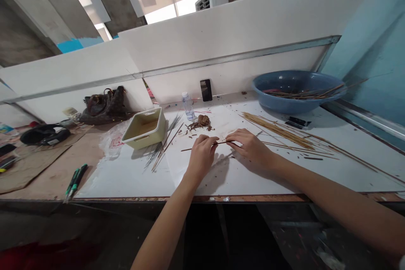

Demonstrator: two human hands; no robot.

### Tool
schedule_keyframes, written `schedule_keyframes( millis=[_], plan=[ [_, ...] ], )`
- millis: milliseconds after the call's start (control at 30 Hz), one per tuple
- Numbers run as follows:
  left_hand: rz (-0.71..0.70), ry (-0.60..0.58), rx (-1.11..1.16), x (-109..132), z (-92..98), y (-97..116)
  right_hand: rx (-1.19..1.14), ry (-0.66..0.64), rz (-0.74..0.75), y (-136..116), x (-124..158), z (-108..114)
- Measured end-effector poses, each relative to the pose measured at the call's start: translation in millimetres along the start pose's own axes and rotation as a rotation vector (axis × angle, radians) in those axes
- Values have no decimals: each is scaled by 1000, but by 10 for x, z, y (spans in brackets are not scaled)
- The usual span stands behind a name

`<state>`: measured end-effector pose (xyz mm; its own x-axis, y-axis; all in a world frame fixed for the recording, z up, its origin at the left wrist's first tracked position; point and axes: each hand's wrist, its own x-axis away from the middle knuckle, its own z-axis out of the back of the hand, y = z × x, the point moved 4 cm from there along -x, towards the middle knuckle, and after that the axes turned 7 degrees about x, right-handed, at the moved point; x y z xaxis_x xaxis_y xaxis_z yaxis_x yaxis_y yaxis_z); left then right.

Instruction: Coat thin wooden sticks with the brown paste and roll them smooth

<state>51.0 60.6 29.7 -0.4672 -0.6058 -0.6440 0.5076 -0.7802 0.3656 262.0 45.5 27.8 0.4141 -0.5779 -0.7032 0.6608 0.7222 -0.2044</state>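
**Left hand [201, 156] and right hand [248, 145] pinch a thin brown stick [196, 148]**

Taking twelve o'clock as straight ahead of the hands, a dark handbag [104, 107] sits far off at ten, and two green-handled craft knives [74, 181] lie at eight. A cream tray [134, 135] stands at ten, beside a spray of thin sticks [164, 145]. The stick itself is held level just above a white sheet [221, 181], between the hands. The fingers of each hand are together, with the tips clamped on it. A crumbly brown clump [203, 120] lies at twelve, below a water bottle [188, 106] and an upright phone [206, 90]. A bundle of cane strips [278, 130] fans out at two, under a blue basin [319, 78].
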Motion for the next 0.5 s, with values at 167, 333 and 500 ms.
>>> schedule_keyframes(
  millis=[167,333,500],
  plan=[
    [-6,-20,-3,-1,5,33,12,-17,19,-42,2,-7],
    [-1,-41,3,0,-5,53,13,-14,60,-66,-11,6],
    [-7,-40,4,5,-9,61,-6,7,42,-51,-12,9]
  ],
)
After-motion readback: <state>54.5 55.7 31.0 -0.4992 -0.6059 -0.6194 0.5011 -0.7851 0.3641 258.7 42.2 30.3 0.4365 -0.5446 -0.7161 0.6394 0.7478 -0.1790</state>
